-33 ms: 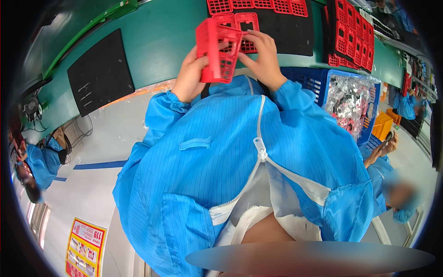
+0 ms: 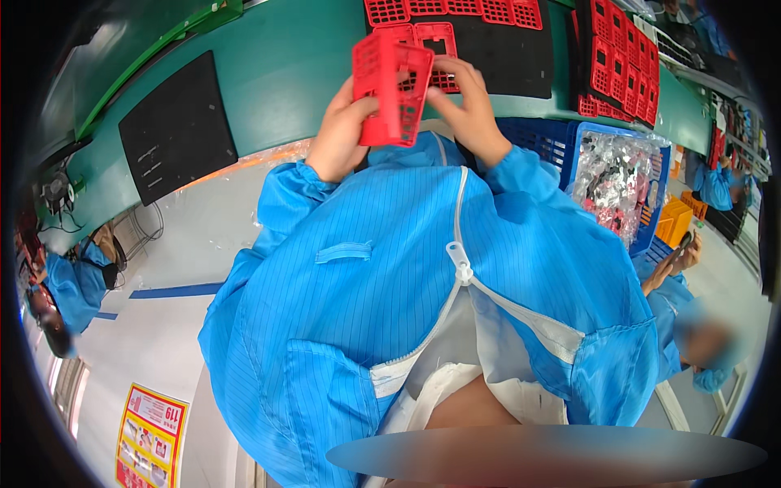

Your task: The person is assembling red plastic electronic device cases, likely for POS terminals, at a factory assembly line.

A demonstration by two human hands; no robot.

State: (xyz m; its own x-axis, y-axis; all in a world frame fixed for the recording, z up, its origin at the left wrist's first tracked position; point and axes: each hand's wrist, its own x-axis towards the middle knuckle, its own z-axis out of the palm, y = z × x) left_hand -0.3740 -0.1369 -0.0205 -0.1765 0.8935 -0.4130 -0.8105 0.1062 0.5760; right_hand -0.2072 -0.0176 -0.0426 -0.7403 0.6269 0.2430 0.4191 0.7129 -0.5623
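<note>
The near part is a blue striped cloth jacket with a white zip (image 2: 390,236). To the near left is a red-and-yellow paper sign (image 2: 150,439) with printing and little pictures, seen at a slant. Farther out, the left hand (image 2: 340,134) holds a red plastic part full of square holes (image 2: 377,89) up above the table's near edge. Its thumb lies over the part and its fingers go behind, clamped on it, perhaps to leave the right side free. The right hand (image 2: 470,110) is at that side, thumb and fingers apart; I can't tell if they touch it. On the right, a blue plastic crate (image 2: 666,167) holds shiny clear bags (image 2: 614,179), maybe to be easy to reach. Beyond is a smooth green table (image 2: 277,81). A black flat mat (image 2: 177,130) on the left has pale marks too small to read. Farther right, rows of red plastic pieces (image 2: 521,12) sit on another black mat (image 2: 521,73), maybe so they don't get scratched.
</note>
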